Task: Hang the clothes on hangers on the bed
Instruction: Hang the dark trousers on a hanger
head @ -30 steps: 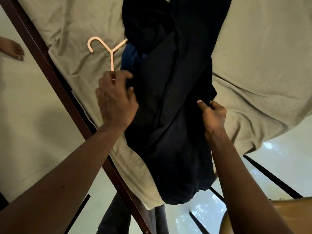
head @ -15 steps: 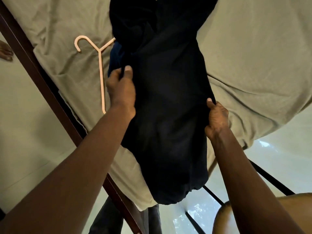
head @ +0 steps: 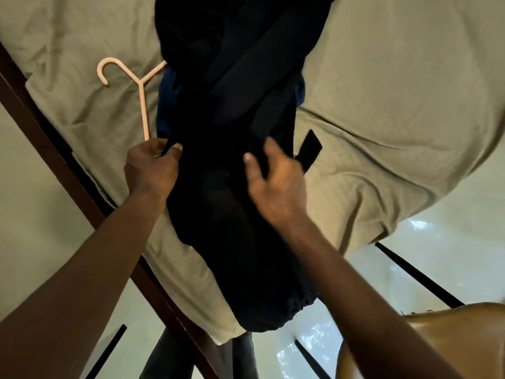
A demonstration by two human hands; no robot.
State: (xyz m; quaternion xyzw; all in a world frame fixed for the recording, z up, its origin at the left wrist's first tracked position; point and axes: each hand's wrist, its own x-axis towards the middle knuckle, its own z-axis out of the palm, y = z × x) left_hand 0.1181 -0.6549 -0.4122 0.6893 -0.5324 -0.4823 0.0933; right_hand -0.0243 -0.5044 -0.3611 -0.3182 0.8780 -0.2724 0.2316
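A dark navy garment (head: 232,165) lies lengthwise on the bed's olive sheet (head: 396,105), its lower end hanging past the mattress edge. A pale pink hanger (head: 139,88) lies on the sheet to its left, one arm tucked under the cloth, the hook free. My left hand (head: 153,168) pinches the garment's left edge just below the hanger's visible arm. My right hand (head: 273,179) grips a fold in the middle of the garment, thumb and fingers curled round the cloth. A dark strap or flap (head: 308,150) sticks out to the right of my right hand.
A dark wooden bed rail (head: 54,160) runs diagonally along the left. Glossy pale floor with dark lines (head: 410,269) shows below the mattress corner. A brown rounded object (head: 437,340) sits at bottom right. Dark trouser legs (head: 169,356) are visible under the bed edge.
My left hand slid down the garment's left edge toward me. My right hand left the right edge and moved inward to grip a fold in the middle; a dark flap now shows at the right.
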